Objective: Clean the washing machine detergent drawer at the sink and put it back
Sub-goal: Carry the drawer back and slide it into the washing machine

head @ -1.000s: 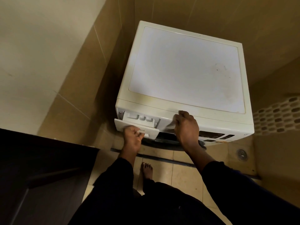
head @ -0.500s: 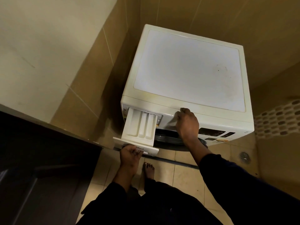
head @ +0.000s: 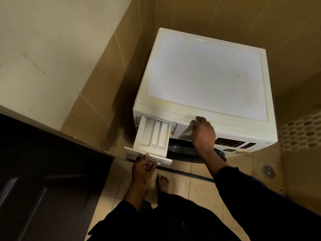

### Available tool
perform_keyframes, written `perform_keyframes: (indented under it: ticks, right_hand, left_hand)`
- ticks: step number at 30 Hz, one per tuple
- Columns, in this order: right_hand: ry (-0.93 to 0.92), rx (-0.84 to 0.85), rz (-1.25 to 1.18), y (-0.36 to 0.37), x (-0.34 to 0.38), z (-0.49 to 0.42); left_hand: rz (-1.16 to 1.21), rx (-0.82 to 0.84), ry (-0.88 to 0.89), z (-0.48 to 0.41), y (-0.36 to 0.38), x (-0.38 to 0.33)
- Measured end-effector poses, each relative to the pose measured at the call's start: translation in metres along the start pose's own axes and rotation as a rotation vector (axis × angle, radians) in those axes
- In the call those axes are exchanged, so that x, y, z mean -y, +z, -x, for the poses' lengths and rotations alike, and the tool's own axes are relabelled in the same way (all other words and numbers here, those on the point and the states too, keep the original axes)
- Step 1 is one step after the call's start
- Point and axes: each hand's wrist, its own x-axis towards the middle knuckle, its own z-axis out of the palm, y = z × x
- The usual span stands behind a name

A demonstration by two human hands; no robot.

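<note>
The left hand (head: 143, 168) gripped the front panel of the detergent drawer (head: 152, 136), thumb on top, fingers curled beneath. The white plastic tray, divided into long narrow compartments, stuck further out of its slot than a second ago. The right hand (head: 202, 133), fingers curled, braced against the front edge of the boxy white washing machine (head: 206, 75).

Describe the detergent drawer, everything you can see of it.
The detergent drawer is off-white plastic, a long tray split lengthwise into three compartments, with a flat front panel bearing dark lettering. It stands pulled far out of its slot at the upper left front of the washing machine, back end inside. The left hand grips the panel, thumb on top, fingers beneath.
</note>
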Motion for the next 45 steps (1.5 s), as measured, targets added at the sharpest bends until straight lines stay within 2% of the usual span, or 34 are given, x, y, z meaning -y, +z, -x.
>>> perform_keyframes:
  ticks: [8, 19, 27, 33, 36, 39, 41, 45]
  right_hand:
    - [-0.015, -0.021, -0.017, -0.001, 0.0, 0.0]
    - [-0.049, -0.005, 0.03, 0.0, -0.005, -0.005]
    - [-0.04, 0.006, 0.057, 0.003, -0.003, -0.005]
    - [-0.042, 0.031, 0.015, 0.0, -0.002, -0.003]
    - [-0.044, 0.002, -0.037, -0.002, -0.004, 0.01]
    - [0.054, -0.034, -0.035, -0.006, -0.008, 0.036]
    - [0.135, -0.025, -0.039, -0.009, -0.013, 0.055]
    - [0.31, -0.009, -0.054, -0.014, -0.03, 0.097]
  left_hand:
    - [-0.041, -0.002, 0.12, -0.018, 0.025, -0.003]
    - [-0.088, 0.005, 0.097, -0.078, 0.101, -0.035]
    - [-0.244, 0.025, 0.064, -0.08, 0.104, -0.039]
    - [-0.569, 0.084, 0.048, -0.074, 0.097, -0.025]
    - [-0.879, 0.1, 0.229, -0.062, 0.084, -0.014]
    - [-1.147, 0.219, 0.438, -0.048, 0.076, -0.014]
    - [-1.349, 0.293, 0.517, -0.038, 0.078, -0.016]
    - [-1.565, 0.472, 0.624, -0.026, 0.084, -0.004]
